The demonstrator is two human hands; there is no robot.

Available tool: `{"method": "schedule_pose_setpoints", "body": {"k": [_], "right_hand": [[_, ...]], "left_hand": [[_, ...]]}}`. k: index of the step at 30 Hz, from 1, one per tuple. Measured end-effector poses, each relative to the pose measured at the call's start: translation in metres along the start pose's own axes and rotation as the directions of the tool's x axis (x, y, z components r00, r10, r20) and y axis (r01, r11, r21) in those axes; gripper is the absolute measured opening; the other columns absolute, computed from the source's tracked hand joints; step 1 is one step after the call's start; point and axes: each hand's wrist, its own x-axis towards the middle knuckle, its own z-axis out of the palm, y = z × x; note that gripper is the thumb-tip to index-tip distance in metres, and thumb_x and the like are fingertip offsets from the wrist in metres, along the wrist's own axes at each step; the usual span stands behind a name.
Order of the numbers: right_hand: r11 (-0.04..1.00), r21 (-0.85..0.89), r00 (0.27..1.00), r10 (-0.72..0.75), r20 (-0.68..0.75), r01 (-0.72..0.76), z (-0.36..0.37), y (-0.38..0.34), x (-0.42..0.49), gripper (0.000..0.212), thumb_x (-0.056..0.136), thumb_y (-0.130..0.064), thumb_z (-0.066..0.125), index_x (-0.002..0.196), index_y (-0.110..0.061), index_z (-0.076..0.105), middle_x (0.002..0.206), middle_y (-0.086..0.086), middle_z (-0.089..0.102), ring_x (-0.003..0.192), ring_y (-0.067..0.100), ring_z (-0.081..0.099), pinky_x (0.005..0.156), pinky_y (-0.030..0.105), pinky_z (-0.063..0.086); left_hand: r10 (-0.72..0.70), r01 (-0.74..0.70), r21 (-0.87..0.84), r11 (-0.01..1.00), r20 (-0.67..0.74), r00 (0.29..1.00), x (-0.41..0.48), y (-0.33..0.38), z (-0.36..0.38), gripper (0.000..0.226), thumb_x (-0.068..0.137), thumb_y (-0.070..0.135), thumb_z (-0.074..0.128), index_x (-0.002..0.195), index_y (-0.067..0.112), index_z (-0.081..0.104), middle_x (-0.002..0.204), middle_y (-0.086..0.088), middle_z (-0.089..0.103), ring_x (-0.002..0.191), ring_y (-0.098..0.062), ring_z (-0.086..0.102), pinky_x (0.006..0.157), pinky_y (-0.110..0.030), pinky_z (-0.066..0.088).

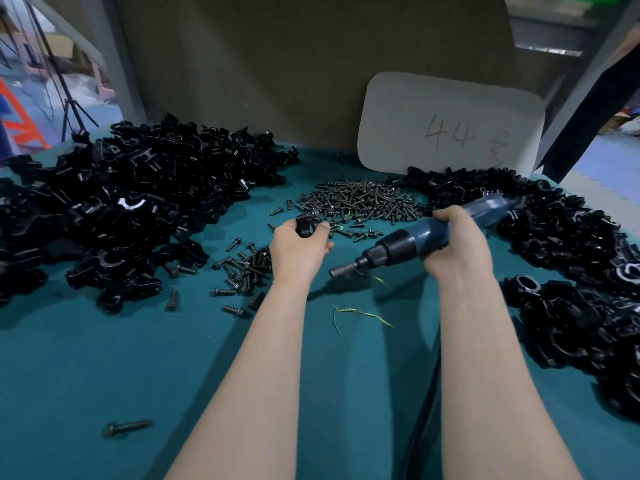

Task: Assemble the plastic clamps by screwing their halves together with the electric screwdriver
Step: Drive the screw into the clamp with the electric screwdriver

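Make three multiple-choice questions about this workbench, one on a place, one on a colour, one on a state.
1. Where is the card marked 44?
A. leaning against the back wall
B. flat at the near edge
C. on the floor

2. What colour is the table cover?
A. red
B. teal
C. white

3. What is the right hand doing?
A. resting open
B. pinching a screw
C. gripping the electric screwdriver

Answers:
1 A, it stands behind the screw pile.
2 B, it is teal all over.
3 C, its fingers wrap the blue body.
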Motion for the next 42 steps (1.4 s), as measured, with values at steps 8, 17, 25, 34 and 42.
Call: {"method": "schedule_pose_setpoints", "body": {"k": [8, 17, 25, 34, 42], "right_hand": [[0.901, 0.433, 0.999, -0.035, 0.003, 0.030, 0.000, -0.003, -0.007, 0.031, 0.084, -0.036, 0.071, 0.100, -0.017, 0.053, 0.105, 0.003, 0.061, 0.096, 0.022, 0.065, 0.091, 0.045, 0.053], [0.857, 0.504, 0.992, -0.059, -0.113, 0.108, 0.003, -0.003, -0.010, 0.021, 0.088, -0.035, 0.067, 0.089, -0.018, 0.054, 0.088, -0.003, 0.062, 0.076, 0.013, 0.064, 0.085, 0.031, 0.055], [0.869, 0.481, 0.992, -0.083, -0.099, 0.121, 0.010, 0.002, -0.015, 0.021, 0.090, -0.035, 0.065, 0.089, -0.018, 0.052, 0.089, -0.002, 0.061, 0.077, 0.013, 0.064, 0.080, 0.028, 0.055], [0.878, 0.450, 0.984, -0.111, -0.142, 0.164, 0.009, 0.002, -0.018, 0.022, 0.091, -0.037, 0.063, 0.086, -0.019, 0.050, 0.089, -0.003, 0.060, 0.074, 0.010, 0.063, 0.066, 0.023, 0.053], [0.866, 0.428, 0.965, -0.225, -0.130, 0.260, 0.018, 0.005, -0.021, 0.019, 0.096, -0.030, 0.057, 0.096, -0.014, 0.047, 0.097, 0.000, 0.056, 0.075, 0.009, 0.062, 0.064, 0.018, 0.052]], "left_hand": [[0.164, -0.125, 0.406, 0.905, -0.062, 0.985, -0.005, 0.002, -0.004, 0.013, 0.093, 0.027, 0.059, 0.093, 0.015, 0.059, 0.087, -0.003, 0.069, 0.065, -0.016, 0.057, 0.048, -0.024, 0.035], [0.204, -0.165, 0.520, 0.838, -0.018, 0.979, -0.012, 0.002, 0.001, 0.017, 0.089, 0.029, 0.060, 0.093, 0.012, 0.061, 0.080, -0.005, 0.069, 0.073, -0.020, 0.064, 0.053, -0.025, 0.042], [0.217, -0.157, 0.589, 0.793, -0.032, 0.976, -0.012, 0.002, 0.000, 0.022, 0.089, 0.032, 0.059, 0.099, 0.012, 0.061, 0.082, -0.007, 0.070, 0.076, -0.025, 0.065, 0.062, -0.030, 0.046], [0.253, -0.191, 0.630, 0.753, -0.009, 0.968, -0.011, 0.000, 0.003, 0.029, 0.093, 0.035, 0.057, 0.102, 0.008, 0.060, 0.087, -0.010, 0.068, 0.079, -0.030, 0.064, 0.066, -0.034, 0.050], [0.281, -0.151, 0.712, 0.686, -0.067, 0.957, -0.012, 0.002, 0.003, 0.029, 0.090, 0.035, 0.057, 0.098, 0.007, 0.061, 0.083, -0.010, 0.064, 0.072, -0.029, 0.060, 0.059, -0.031, 0.041]]}}
